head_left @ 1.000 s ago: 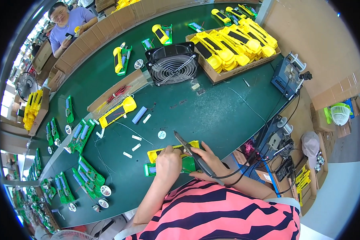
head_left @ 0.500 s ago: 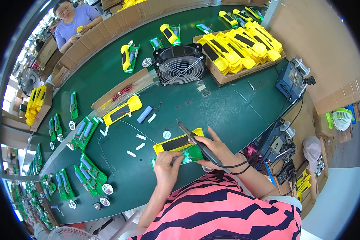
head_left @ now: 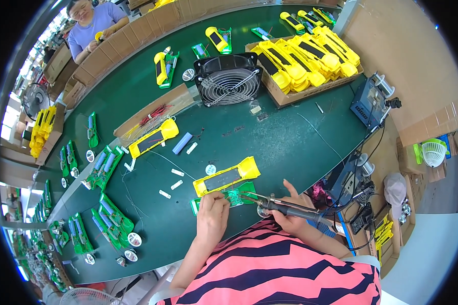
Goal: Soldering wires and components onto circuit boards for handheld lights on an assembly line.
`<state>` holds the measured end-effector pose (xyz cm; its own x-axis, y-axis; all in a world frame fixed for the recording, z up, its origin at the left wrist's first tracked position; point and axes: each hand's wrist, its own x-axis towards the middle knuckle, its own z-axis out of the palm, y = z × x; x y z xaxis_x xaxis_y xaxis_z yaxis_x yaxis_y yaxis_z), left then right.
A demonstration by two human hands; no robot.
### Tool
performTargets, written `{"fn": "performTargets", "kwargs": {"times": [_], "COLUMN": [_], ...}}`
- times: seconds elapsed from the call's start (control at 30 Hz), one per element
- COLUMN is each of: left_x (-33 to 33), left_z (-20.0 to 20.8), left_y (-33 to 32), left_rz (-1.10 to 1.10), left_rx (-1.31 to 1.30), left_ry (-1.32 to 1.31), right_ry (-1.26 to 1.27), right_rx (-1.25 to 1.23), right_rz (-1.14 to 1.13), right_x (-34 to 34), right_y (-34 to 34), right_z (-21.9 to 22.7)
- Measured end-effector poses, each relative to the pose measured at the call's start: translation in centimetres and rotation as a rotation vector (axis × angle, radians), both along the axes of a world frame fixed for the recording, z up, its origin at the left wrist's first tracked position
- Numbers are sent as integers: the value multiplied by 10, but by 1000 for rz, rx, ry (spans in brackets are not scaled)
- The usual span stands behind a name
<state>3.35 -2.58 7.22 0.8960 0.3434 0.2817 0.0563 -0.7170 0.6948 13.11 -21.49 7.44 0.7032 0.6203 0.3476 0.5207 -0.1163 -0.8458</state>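
My right hand [head_left: 291, 219] is wrapped round the dark handle of a soldering iron [head_left: 285, 207]. The iron lies nearly level, its tip pointing left over a green circuit board [head_left: 234, 196]. That board sits in a green casing [head_left: 248, 187] at the table's near edge. My left hand [head_left: 212, 216] pinches at the board's left part with bent fingers; what is between the fingertips is too small to make out. Just beyond the casing lies a yellow casing [head_left: 249, 168] with a dark panel. A round white disc [head_left: 210, 169] lies past it.
A black fan [head_left: 228, 84] stands at the back, beside a carton [head_left: 285, 103] heaped with yellow casings. Blue soldering stations [head_left: 367, 105] line the right side. Several green casings with blue cells [head_left: 107, 162] lie to the left. A co-worker [head_left: 94, 28] sits across the table.
My right hand has lowered and swung the iron from pointing up and left to nearly level, its tip now over the board. The left hand stays at the board.
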Motion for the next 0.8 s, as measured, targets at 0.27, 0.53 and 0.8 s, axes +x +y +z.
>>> {"fn": "performTargets", "kwargs": {"times": [0.27, 0.53, 0.8], "left_x": [4, 7, 9], "left_z": [-2, 1, 2], "left_y": [-4, -6, -6], "left_rz": [75, 88, 87], "left_rx": [-73, -70, -72], "left_ry": [19, 42, 60], "right_ry": [276, 287, 253], "right_rx": [229, 204, 197], "right_rz": [-212, -190, -160], "right_x": [-22, -19, -17], "right_y": [5, 6, 3], "right_z": [-34, -31, -28]}}
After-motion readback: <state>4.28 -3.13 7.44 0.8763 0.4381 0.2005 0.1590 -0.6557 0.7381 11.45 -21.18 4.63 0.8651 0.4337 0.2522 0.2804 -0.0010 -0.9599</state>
